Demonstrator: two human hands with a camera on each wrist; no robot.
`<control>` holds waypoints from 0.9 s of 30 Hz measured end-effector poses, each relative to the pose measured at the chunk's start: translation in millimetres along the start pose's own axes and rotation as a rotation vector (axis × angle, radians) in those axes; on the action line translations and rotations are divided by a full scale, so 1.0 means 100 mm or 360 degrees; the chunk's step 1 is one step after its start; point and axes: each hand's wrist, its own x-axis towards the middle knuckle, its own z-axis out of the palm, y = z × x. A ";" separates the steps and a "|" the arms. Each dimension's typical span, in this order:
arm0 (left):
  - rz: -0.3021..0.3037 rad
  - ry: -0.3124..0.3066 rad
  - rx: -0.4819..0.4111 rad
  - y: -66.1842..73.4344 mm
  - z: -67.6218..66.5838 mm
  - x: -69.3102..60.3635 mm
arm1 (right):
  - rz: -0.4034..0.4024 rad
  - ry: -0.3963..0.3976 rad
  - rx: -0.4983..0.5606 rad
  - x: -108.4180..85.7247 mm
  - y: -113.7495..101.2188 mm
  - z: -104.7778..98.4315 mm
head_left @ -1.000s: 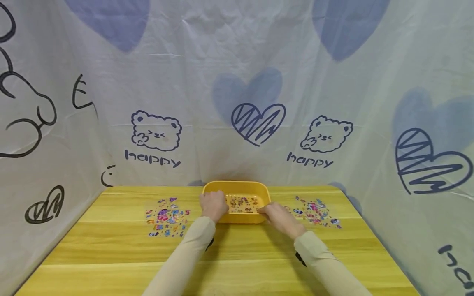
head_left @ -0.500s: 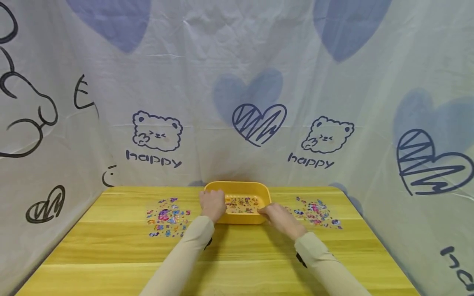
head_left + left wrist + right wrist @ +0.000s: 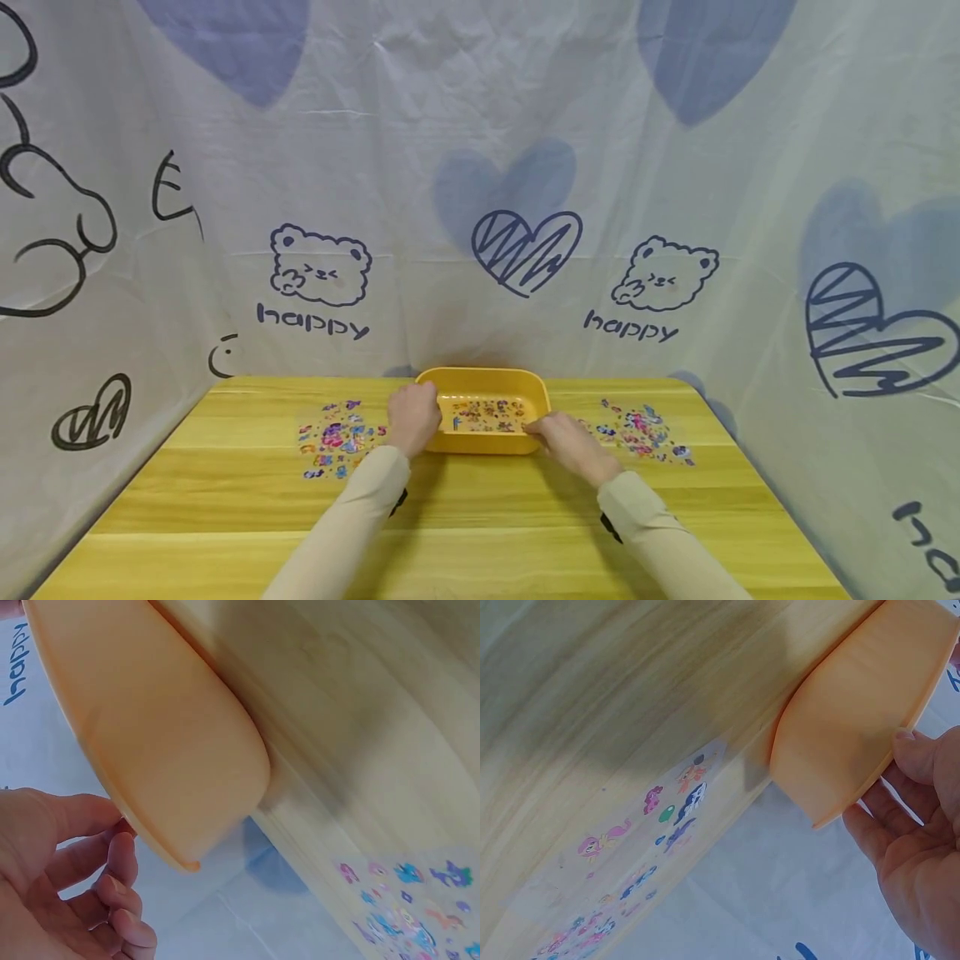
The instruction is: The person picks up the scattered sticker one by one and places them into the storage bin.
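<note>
Yellow box: the yellow box stands on the wooden table, midway along its far edge, between two sticker sheets.
Left hand: the left hand is at the box's near left corner, thumb and forefinger pinching the rim, other fingers curled below it.
Right hand: the right hand pinches the rim at the near right corner, thumb on the outer wall.
Inside the box: small coloured bits, too tiny for me to make out.
Sticker sheets: a left sheet and a right sheet lie flat, both clear, with colourful figures.
Backdrop: a pale cloth with hearts, bears and "happy".
</note>
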 end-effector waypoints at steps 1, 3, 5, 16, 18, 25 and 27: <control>-0.0001 0.0015 -0.0017 -0.02 -0.01 -0.01 | 0.0001 -0.0001 0.0001 0.00 0.00 0.00; -0.0010 0.0041 -0.0051 -0.07 -0.03 -0.02 | 0.0005 -0.0005 0.0005 0.01 0.00 0.01; -0.0027 0.0063 -0.0087 -0.11 -0.05 -0.04 | 0.0005 -0.0006 0.0007 0.01 0.00 0.01; -0.0039 0.0038 -0.0428 -0.33 -0.06 -0.12 | 0.0010 0.0005 0.0010 -0.01 0.00 0.02; -0.0017 0.0077 -0.0459 -0.37 -0.08 -0.13 | 0.0007 0.0001 0.0009 -0.01 0.00 0.02; -0.0004 0.0134 -0.0463 -0.55 -0.14 -0.14 | -0.0018 0.0019 -0.0023 -0.01 0.01 0.02; -0.0014 0.0129 -0.0458 -0.62 -0.15 -0.14 | -0.0026 0.0029 -0.0030 -0.01 0.01 0.03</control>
